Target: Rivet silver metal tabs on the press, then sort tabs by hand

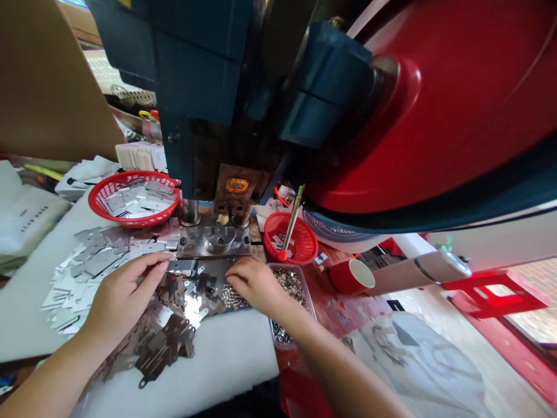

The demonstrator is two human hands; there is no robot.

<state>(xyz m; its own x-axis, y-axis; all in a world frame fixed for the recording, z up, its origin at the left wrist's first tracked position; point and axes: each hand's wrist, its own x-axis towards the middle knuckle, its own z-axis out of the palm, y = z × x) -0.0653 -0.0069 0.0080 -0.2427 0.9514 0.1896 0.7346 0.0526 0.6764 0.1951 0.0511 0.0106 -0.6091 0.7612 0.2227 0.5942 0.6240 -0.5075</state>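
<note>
- Sheet-metal plate (183, 265) in the head view lies at the fingertips of our left hand (127, 285), just in front of the steel die block (191, 245) beneath the press (200, 69).
- Our left thumb and forefinger come together at the plate's left end, and we take it to be pinched there, though the fingers cover that end.
- Our right hand (253, 283) is curled, its fingers bent down beside the small shiny parts (232, 297); whether it pinches one of them we cannot tell.
- We judge the plate light and stiff, thin enough to bend if forced but hardly fragile; its smooth face probably slides easily, and its edges may be sharp.
- We would best take it by one short end, thumb above and finger below, leaving the rest of its face clear.
- Its long axis seems to run left to right, roughly along the front of the die block, with the free end pointing towards our right hand; its exact outline is too small for us to read.
- Loose plates (167, 337) overlap at many angles in front of it, so we find no common direction among them; a clear tub (310, 299) of small metal pieces stands just beside our right hand.
</note>
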